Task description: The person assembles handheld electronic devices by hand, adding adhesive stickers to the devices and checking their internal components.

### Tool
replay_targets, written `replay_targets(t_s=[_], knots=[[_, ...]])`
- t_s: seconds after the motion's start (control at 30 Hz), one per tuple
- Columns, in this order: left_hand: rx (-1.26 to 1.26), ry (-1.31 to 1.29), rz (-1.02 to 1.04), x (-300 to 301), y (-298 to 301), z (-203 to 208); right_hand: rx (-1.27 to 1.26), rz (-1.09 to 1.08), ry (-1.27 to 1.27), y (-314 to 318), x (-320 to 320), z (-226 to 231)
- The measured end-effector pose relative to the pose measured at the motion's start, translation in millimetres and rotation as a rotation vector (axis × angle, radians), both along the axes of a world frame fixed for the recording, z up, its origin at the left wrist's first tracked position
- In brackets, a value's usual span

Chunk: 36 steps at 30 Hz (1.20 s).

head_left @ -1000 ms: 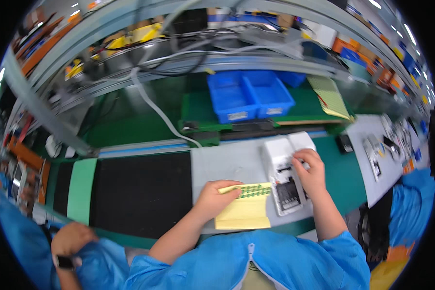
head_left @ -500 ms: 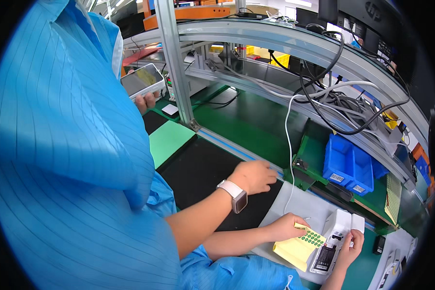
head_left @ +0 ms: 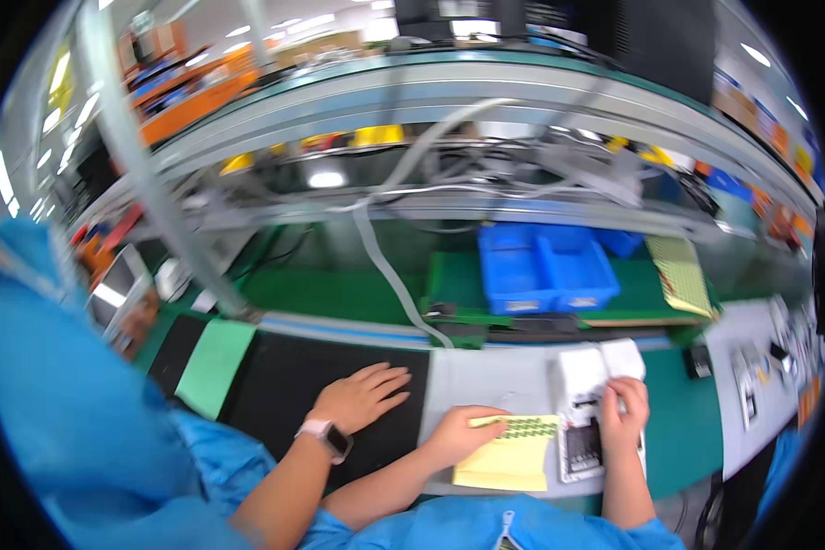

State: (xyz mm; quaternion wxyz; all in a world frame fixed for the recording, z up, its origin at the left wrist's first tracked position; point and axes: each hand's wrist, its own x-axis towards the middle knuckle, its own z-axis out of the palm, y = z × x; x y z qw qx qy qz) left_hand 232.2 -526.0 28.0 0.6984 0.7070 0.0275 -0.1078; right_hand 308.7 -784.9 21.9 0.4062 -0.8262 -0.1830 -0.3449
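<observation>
Stickers remain in green rows on the yellow sticker sheet (head_left: 511,454), so labelling looks partly done; the left hand (head_left: 458,435) has its fingers pressed together on the sheet's edge. At three o'clock, the right hand (head_left: 625,408) has its fingers curled onto the white device (head_left: 585,412), all on a grey surface (head_left: 486,380) beside a black conveyor belt (head_left: 284,385), under cabled racks with blue bins (head_left: 541,270) at twelve o'clock.

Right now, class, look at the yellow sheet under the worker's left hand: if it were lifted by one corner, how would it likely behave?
The yellow sheet looks paper-thin and lies flat, so it would probably droop and weigh very little. The left hand rests on its edge, which may be what keeps it from sliding on the smooth grey mat. Its rows of small green stickers suggest bending could loosen them.
</observation>
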Motion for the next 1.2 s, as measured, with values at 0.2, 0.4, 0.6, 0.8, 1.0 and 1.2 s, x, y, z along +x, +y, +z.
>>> replay_targets(t_s=[0.2, 0.4, 0.6, 0.8, 1.0, 1.2], knots=[[-0.014, 0.03, 0.118, -3.5, -2.8, 5.8, 0.073, 0.073, 0.033, 1.4, 0.8, 12.5], [-0.103, 0.065, 0.137, -0.4, -7.7, 5.0, 0.369, 0.244, 0.325, 24.2, -18.9, 41.7], [-0.08, 0.128, 0.147, 0.9, -6.1, 16.9, -0.005, 1.312, 0.362, 85.0, -70.0, 110.2], [-0.156, 0.019, 0.177, -2.7, 2.9, 8.6, 0.218, 0.399, 0.431, 70.8, -36.4, 53.3], [-0.268, -0.007, 0.127, -6.3, 10.0, 13.3, 0.435, 0.459, 0.911, 58.9, -36.9, 39.2], [-0.166, -0.168, 0.118, 7.5, 3.9, 2.2, 0.445, 0.488, 0.974, 42.3, -31.3, 18.5]])
